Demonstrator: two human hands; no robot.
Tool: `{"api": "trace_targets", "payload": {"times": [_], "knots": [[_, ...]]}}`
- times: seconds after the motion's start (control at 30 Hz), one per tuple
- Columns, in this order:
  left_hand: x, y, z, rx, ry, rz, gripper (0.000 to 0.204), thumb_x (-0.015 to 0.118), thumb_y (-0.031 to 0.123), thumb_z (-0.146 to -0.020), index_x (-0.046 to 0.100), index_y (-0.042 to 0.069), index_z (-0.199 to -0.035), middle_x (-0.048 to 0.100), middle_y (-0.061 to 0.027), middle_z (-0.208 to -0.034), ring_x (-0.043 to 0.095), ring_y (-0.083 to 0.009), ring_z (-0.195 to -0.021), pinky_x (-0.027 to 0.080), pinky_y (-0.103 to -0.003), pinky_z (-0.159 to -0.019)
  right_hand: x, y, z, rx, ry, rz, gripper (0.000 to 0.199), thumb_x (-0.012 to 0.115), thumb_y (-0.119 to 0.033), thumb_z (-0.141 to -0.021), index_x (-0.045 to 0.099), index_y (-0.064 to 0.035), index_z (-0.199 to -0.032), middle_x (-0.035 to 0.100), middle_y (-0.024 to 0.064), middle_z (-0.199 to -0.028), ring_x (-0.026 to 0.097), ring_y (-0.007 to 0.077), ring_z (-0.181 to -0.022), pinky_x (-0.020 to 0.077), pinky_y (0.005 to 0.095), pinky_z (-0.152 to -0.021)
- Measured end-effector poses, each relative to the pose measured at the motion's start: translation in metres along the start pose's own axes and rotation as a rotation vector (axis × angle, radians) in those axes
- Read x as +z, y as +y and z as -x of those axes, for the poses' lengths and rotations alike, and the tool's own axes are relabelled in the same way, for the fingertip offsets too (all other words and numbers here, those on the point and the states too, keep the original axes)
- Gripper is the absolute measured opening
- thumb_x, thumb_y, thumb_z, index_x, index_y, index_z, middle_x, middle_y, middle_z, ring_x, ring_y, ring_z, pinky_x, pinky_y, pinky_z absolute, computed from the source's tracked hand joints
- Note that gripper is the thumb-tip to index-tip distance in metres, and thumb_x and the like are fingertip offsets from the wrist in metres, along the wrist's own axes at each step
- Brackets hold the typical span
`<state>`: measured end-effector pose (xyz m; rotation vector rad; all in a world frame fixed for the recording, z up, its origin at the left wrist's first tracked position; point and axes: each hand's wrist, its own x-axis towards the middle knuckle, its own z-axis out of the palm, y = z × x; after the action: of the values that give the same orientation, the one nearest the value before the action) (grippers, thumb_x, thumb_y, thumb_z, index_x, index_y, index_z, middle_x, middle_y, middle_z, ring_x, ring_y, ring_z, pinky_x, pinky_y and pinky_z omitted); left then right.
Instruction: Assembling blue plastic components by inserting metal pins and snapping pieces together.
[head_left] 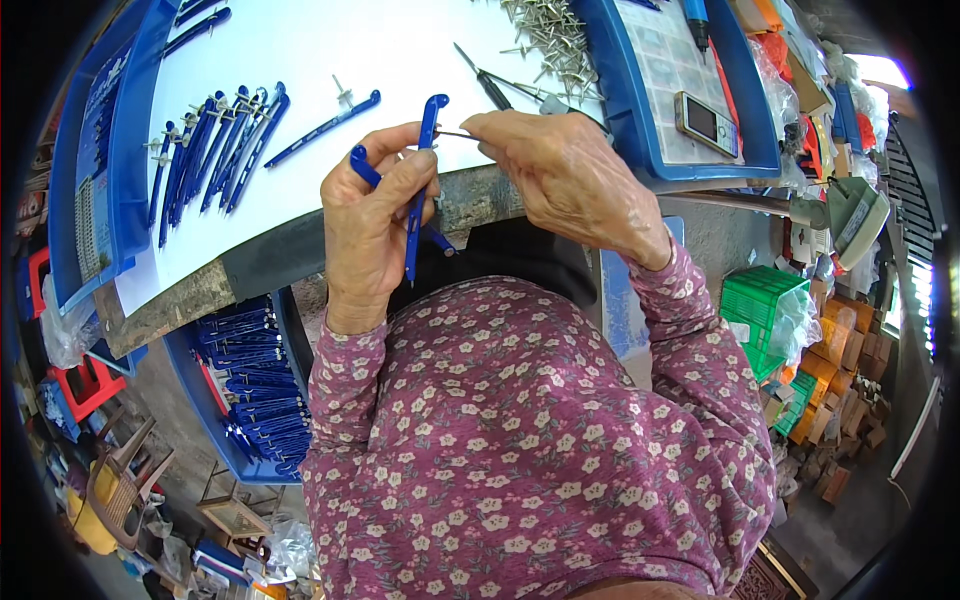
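Left hand (372, 220): thumb and fingers clamped on 2 blue plastic strips, the hook-ended upright strip (428, 130) and a slanting strip (362, 166), over the near edge of the table (190, 300). Right hand (570, 180): fingertips pinched together on a thin metal rod (458, 134), its tip at the upright strip; insertion cannot be told. Advisable: brace the strip beside the contact point; keep the rod square.
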<state>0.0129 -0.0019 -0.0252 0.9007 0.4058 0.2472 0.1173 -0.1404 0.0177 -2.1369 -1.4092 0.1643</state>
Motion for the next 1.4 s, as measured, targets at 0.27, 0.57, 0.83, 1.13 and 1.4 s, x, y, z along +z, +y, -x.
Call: {"api": "trace_targets", "payload": {"times": [0.27, 0.57, 0.83, 1.13, 1.4], "knots": [[-0.007, 0.003, -0.002, -0.143, -0.169, 0.014, 0.025, 0.055, 0.007, -0.082, 0.055, -0.008, -0.101, 0.051, -0.0049, -0.066, 0.045, -0.0068, -0.056, 0.032, -0.016, -0.042, -0.025, 0.017, -0.014, -0.110, -0.288, 0.163, 0.010, 0.050, -0.003, -0.076, 0.057, -0.0027, -0.084, 0.059, 0.0131, -0.068, 0.057, 0.0323, -0.059, 0.0429, 0.0387, -0.052], [-0.012, 0.005, -0.004, -0.314, -0.332, 0.223, 0.032, 0.049, 0.010, -0.086, 0.048, -0.015, -0.105, 0.043, -0.0035, -0.060, 0.035, -0.0040, -0.049, 0.025, -0.014, -0.037, -0.036, 0.034, -0.030, -0.217, -0.390, -0.181, 0.008, 0.053, -0.004, -0.079, 0.058, 0.0019, -0.081, 0.056, 0.0160, -0.060, 0.056, 0.0250, -0.050, 0.0418, 0.0319, -0.048], [-0.014, -0.001, -0.007, -0.403, -0.356, 0.417, 0.037, 0.044, 0.010, -0.089, 0.038, -0.019, -0.112, 0.040, -0.0045, -0.063, 0.031, -0.0043, -0.050, 0.023, -0.015, -0.036, -0.038, 0.033, -0.029, -0.248, -0.367, -0.120, 0.013, 0.055, -0.011, -0.081, 0.057, 0.0021, -0.081, 0.051, 0.0156, -0.057, 0.052, 0.0249, -0.048, 0.0366, 0.0337, -0.047], [-0.010, -0.005, -0.011, -0.411, -0.298, 0.585, 0.034, 0.044, 0.011, -0.089, 0.042, -0.017, -0.110, 0.044, -0.0052, -0.063, 0.033, -0.0045, -0.047, 0.025, -0.016, -0.036, -0.036, 0.032, -0.024, -0.194, -0.288, 0.080, 0.015, 0.054, -0.016, -0.082, 0.055, -0.0008, -0.080, 0.051, 0.0162, -0.059, 0.049, 0.0313, -0.050, 0.0357, 0.0378, -0.049], [-0.008, -0.005, -0.010, -0.372, -0.239, 0.484, 0.034, 0.045, 0.011, -0.089, 0.043, -0.017, -0.108, 0.044, -0.0041, -0.063, 0.032, -0.0042, -0.047, 0.025, -0.015, -0.037, -0.029, 0.026, -0.021, -0.158, -0.251, 0.163, 0.011, 0.053, -0.014, -0.082, 0.056, -0.0033, -0.080, 0.055, 0.0156, -0.061, 0.054, 0.0330, -0.056, 0.0385, 0.0399, -0.051]]}}
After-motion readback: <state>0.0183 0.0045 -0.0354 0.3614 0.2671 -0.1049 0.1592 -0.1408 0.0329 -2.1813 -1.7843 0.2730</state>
